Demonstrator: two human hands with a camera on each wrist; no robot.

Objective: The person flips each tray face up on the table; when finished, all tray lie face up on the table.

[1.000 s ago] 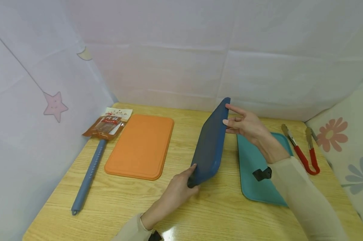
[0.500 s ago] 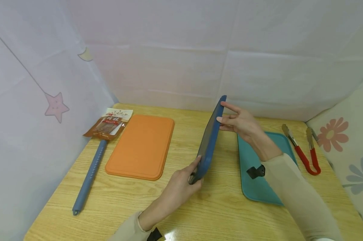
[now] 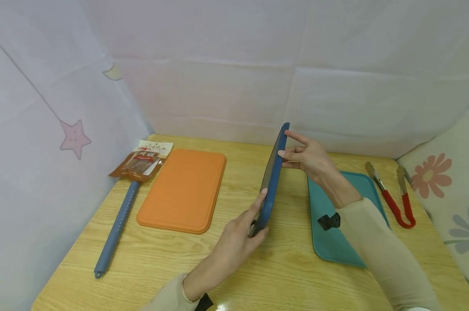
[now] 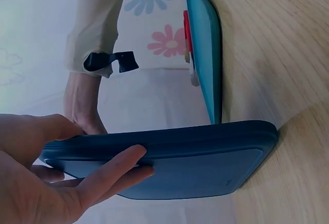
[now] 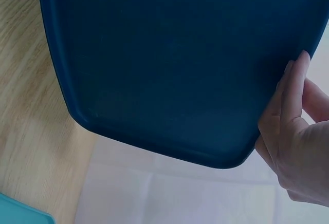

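A dark blue tray [image 3: 275,175] stands steeply on its long edge above the middle of the table, nearly edge-on in the head view. My left hand [image 3: 234,239] grips its near end, fingers on one face and thumb on the other. At the far upper edge, my right hand [image 3: 312,162] pinches the rim between thumb and fingers. The right wrist view shows the tray's smooth inner face [image 5: 175,64] with its raised rim. From the left wrist view, the tray's lower edge is close to the tabletop; contact is unclear. My right forearm passes over a teal tray [image 3: 327,229].
An orange cutting board [image 3: 183,190] lies left of centre. Beside it is a brown food packet [image 3: 141,162], touching a blue-grey stick-like handle [image 3: 117,229]. Red-handled tongs [image 3: 397,207] lie at the right. Cloth walls [image 3: 218,86] border the back and sides of the wooden table [image 3: 296,280].
The blue tray has turned more upright and shifted slightly left, showing less of its face. My left hand has moved a little up and right, my right hand slightly left.
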